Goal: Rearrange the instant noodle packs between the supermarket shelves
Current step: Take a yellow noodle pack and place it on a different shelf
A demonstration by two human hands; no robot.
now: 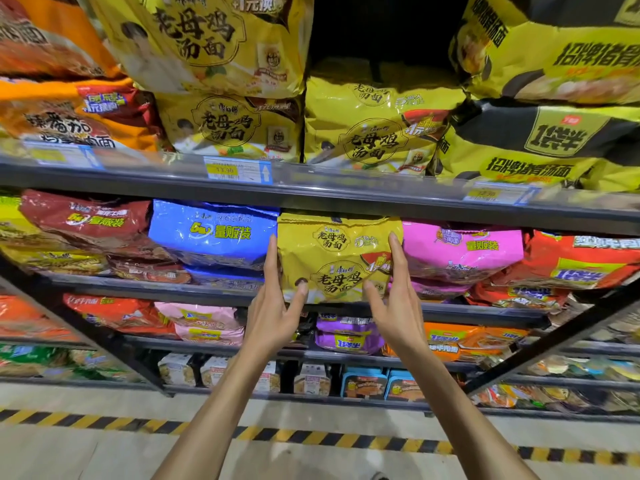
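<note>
Yellow noodle pack on shelf between blue pack, pink pack.

Yellow noodle pack upright on shelf between blue pack, pink pack

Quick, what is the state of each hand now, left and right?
Left hand: open, straight fingers against the left edge of the yellow plastic noodle pack.
Right hand: open, straight fingers on the same pack's right side.

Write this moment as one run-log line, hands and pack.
left hand: straight fingers on left edge of yellow noodle pack | right hand: straight fingers on its right side | position: between blue pack and pink pack
</note>
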